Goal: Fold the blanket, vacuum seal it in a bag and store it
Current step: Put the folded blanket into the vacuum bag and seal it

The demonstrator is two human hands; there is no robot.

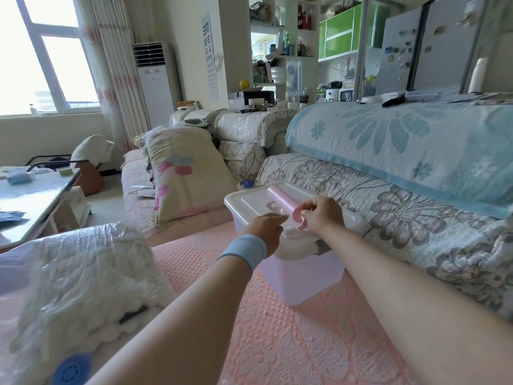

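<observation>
Pinching the pink pump's near end, the right hand holds it on the storage box lid. The left hand, fingers relaxed, is just beside the pump. The bagged blanket lies left of the box.

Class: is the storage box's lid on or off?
On: the white lid covers the lilac box, with a pink pump lying on top.

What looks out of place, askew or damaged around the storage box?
Nothing looks damaged or spilled. Only the pink pump lies slanted on the box lid, its end held by the right hand; the left hand is next to it.
</observation>
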